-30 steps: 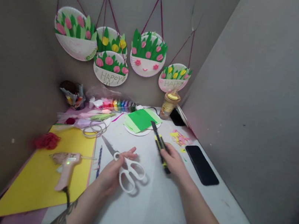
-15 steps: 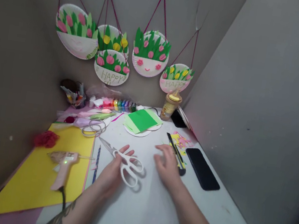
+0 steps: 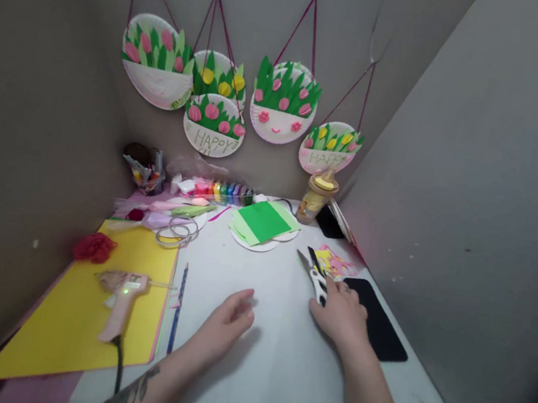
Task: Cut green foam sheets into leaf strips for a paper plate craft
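Note:
White-handled scissors [image 3: 320, 286] lie at the right of the table with their blades pointing to the far left, beside and partly over the black-and-yellow cutter knife [image 3: 315, 259]. My right hand [image 3: 344, 312] covers the scissors' handles, its fingers bent over them; part of the handles is hidden. Over the middle of the table my left hand [image 3: 225, 320] holds nothing, its fingers loosely bent and its thumb apart from them. Right of my right hand lies a black phone [image 3: 381, 329], its near-left part covered by that hand.
Green paper sheets [image 3: 263, 221] rest on white discs at the back. Left are yellow sheets [image 3: 58, 325], a pink glue gun [image 3: 121, 307], a blue pencil [image 3: 177, 312] and metal rings [image 3: 178, 232]. A cup [image 3: 314, 201] and paper scraps [image 3: 335, 262] stand right. Decorated plates [image 3: 280, 126] hang on the wall.
The scissors have gone from my left hand to the right side of the table, under my right hand. My left hand is now without them. The view has shifted slightly.

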### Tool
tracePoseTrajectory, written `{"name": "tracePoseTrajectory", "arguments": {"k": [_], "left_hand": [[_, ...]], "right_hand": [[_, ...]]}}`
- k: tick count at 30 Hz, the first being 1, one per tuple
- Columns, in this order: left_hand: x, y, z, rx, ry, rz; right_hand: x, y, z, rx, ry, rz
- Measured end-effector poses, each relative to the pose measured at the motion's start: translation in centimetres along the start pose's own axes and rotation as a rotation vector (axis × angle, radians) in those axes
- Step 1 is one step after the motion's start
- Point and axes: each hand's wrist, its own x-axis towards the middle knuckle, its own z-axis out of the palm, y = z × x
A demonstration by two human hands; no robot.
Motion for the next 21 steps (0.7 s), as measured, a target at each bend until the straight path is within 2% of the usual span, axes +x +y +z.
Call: {"name": "tracePoseTrajectory", "arguments": {"k": [2, 4, 6, 9, 13, 17, 21], "left_hand": [[0.1, 0.4, -0.2, 0.046, 0.017, 0.003], [0.2, 0.7, -0.4, 0.078, 0.031, 0.012], [0.4, 0.9, -0.5, 0.099, 0.049, 0.033], [0.5, 0.9, -0.4, 0.139, 0.092, 0.098], [0.5, 1.0, -0.4, 0.193, 0.138, 0.209], [0.6, 1.2, -1.0, 0.129, 0.185, 0.214], [0.7, 1.2, -1.5, 0.067, 0.193, 0.176]], "right_hand": [[0.1, 0.3, 0.1, -0.026, 0.02, 0.021], [0.3, -0.6, 0.0, -0.02, 0.079, -0.028], [1.3, -2.6, -0.3, 0.023, 0.112, -0.17], [4.4, -6.3, -0.5, 0.1, 0.12, -0.474], [9.3, -10.4, 0.3, 0.054, 0.064, -0.656], [11.8, -11.9, 1.1, -0.027, -0.007, -0.732], [12.5, -11.6, 0.3, -0.084, -0.002, -0.728]]}}
